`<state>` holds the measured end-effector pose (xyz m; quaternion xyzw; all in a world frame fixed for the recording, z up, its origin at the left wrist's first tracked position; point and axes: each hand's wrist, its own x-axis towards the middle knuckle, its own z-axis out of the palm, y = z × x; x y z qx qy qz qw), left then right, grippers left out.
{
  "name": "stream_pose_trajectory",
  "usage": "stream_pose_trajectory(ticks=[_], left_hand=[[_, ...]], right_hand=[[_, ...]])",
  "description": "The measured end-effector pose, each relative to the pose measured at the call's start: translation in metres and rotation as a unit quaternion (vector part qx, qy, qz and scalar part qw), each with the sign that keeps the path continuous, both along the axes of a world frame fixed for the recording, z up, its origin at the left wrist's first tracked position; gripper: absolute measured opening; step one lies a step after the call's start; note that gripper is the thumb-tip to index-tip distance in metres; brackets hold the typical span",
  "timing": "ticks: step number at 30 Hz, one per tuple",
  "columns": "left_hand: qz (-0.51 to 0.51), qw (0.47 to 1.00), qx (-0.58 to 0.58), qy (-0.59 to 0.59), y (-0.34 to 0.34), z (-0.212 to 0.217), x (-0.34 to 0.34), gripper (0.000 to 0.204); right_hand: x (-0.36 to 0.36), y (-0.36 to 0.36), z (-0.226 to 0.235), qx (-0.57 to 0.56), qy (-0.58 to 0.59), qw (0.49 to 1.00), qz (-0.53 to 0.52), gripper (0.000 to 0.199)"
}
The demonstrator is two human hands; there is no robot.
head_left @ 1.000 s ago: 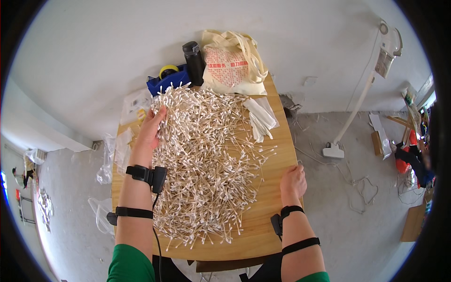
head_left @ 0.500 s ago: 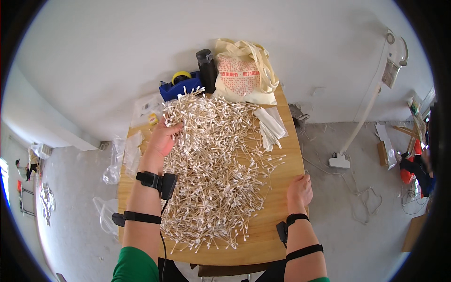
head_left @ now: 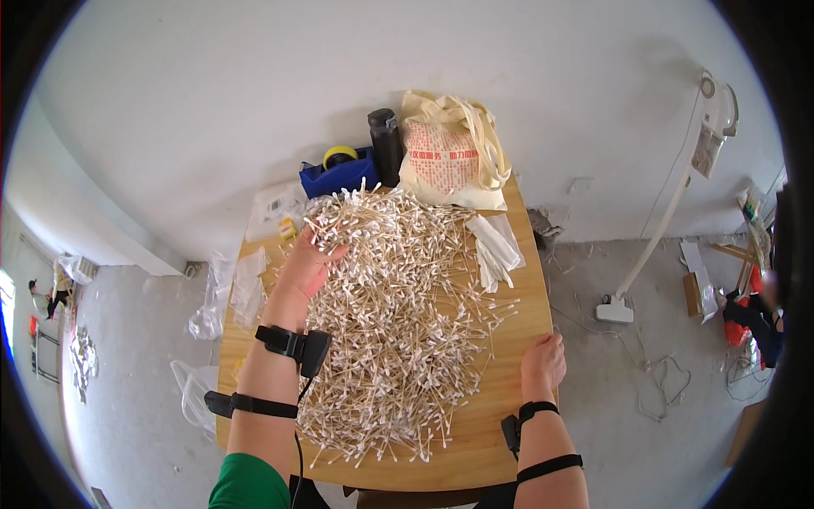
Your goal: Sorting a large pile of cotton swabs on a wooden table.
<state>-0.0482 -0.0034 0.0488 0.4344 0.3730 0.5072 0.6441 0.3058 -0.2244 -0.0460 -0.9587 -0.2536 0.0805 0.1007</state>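
Note:
A wide heap of loose cotton swabs (head_left: 390,339), white-tipped with pale sticks, spreads over the wooden table (head_left: 517,297). My left hand (head_left: 307,265) is at the heap's far left side, cupped round a bunch of swabs with the thumb on the right. Swabs cover most of its fingertips. At the table's right edge rests my right hand (head_left: 543,363), its fingers curled closed, apart from the heap. Nothing shows in it.
At the back stand a blue tape dispenser (head_left: 339,176), a black bottle (head_left: 386,148) and a cream cloth bag (head_left: 449,165). White wrappers (head_left: 493,254) lie right of the heap. Clear plastic bags (head_left: 212,297) hang off the left edge. A white upright appliance (head_left: 612,310) stands on the floor.
The whole scene sits slightly lower in view, as the head has shifted. Against the table, both hands stay in nearly the same places.

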Motion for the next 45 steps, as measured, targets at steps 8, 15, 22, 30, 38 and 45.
stream_pose_trajectory(ticks=[8, 15, 22, 30, 38, 45], left_hand=[[0.009, 1.0, -0.018, 0.011, 0.0, 0.004, -0.004, 0.06], [0.011, 1.0, -0.01, 0.001, -0.008, -0.002, -0.006, 0.05], [-0.001, 1.0, 0.006, -0.024, 0.005, -0.02, -0.028, 0.04], [-0.028, 0.994, 0.09, 0.051, -0.009, 0.024, -0.012, 0.032], [-0.18, 0.745, 0.2, 0.611, 0.006, 0.032, -0.013, 0.03], [-0.128, 0.717, 0.315, 0.609, 0.057, -0.023, 0.077, 0.055]], right_hand=[[0.0, 0.0, 0.001, -0.004, -0.007, 1.0, -0.002, 0.032], [0.001, -0.001, 0.001, -0.007, -0.008, 1.0, -0.006, 0.033], [-0.001, 0.002, 0.002, -0.005, 0.01, 1.0, -0.006, 0.034], [0.003, -0.001, -0.001, -0.009, 0.007, 1.0, -0.008, 0.035], [0.002, 0.0, 0.001, -0.002, -0.01, 1.0, -0.001, 0.032], [0.003, -0.001, -0.008, -0.003, -0.035, 0.999, 0.0, 0.032]])
